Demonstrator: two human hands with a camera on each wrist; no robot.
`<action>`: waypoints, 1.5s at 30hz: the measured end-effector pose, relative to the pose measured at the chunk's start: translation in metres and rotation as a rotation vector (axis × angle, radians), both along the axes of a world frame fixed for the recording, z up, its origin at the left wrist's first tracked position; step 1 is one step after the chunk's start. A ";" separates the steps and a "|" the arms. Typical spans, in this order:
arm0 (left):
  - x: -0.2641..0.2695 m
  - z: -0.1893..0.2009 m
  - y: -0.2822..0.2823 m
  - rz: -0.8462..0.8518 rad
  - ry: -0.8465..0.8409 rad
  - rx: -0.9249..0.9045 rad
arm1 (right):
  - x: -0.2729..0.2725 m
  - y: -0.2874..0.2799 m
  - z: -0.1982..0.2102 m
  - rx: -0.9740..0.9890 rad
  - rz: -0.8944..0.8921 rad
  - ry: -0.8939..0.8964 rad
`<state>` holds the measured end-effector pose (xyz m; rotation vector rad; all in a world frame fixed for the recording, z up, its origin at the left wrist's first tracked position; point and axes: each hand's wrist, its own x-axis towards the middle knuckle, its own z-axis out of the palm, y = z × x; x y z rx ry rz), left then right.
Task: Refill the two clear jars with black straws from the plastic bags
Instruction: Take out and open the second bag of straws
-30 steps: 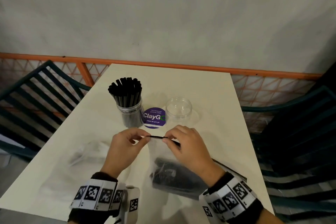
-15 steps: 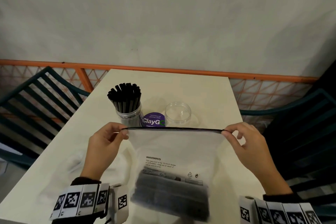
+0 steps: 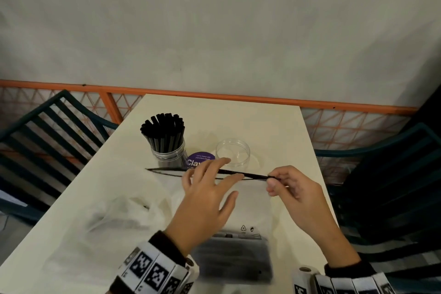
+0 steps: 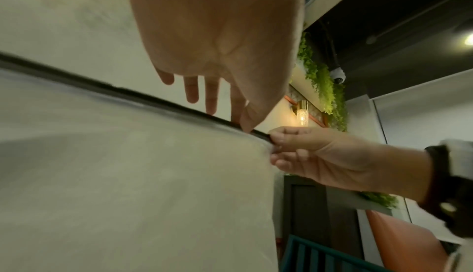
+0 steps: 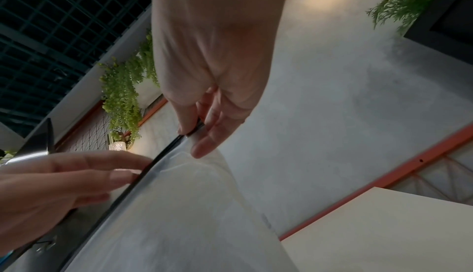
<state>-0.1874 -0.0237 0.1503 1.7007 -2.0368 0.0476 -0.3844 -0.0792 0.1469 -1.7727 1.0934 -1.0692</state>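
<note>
Now right hand pinches black zip edge of plastic bag; left hand flat, fingers straight, touching zip near bag mouth.

- Café or eatery seating area indicated: cream table flanked by teal slatted chairs.
- Straw jar & "keep pantries clean" sticker seen on tabletop.
- Hanging greenery, wall lamp, ceiling security cam noted.
</note>
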 end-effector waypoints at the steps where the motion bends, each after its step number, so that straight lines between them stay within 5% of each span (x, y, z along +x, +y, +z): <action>1: -0.001 -0.001 -0.003 0.001 0.023 -0.007 | 0.000 0.001 0.001 -0.002 0.005 -0.005; 5: 0.014 -0.008 -0.011 0.137 0.097 0.010 | -0.005 0.001 -0.001 -0.015 -0.050 -0.035; 10: 0.055 0.002 -0.003 0.537 0.230 0.221 | -0.017 -0.003 -0.004 0.025 -0.144 -0.040; 15: 0.049 0.005 -0.002 0.366 0.564 0.269 | 0.012 -0.004 -0.008 0.023 -0.202 0.119; 20: 0.043 0.003 -0.004 0.309 1.200 0.220 | 0.019 -0.014 -0.014 0.035 -0.376 0.186; 27: 0.061 -0.013 -0.005 0.342 1.278 0.185 | 0.005 -0.018 -0.024 0.190 -0.517 0.177; 32: 0.057 -0.023 -0.006 0.265 1.278 0.342 | 0.008 -0.020 -0.028 0.418 -0.371 -0.161; 36: 0.048 -0.023 -0.006 0.016 1.513 0.554 | 0.015 -0.020 -0.025 0.676 -0.207 -0.581; 40: 0.050 -0.026 -0.006 -0.042 1.882 0.635 | 0.010 -0.024 -0.020 1.020 -0.181 -1.056; 45: 0.054 -0.028 -0.007 -0.015 2.068 0.646 | 0.006 -0.027 -0.019 1.127 -0.043 -1.045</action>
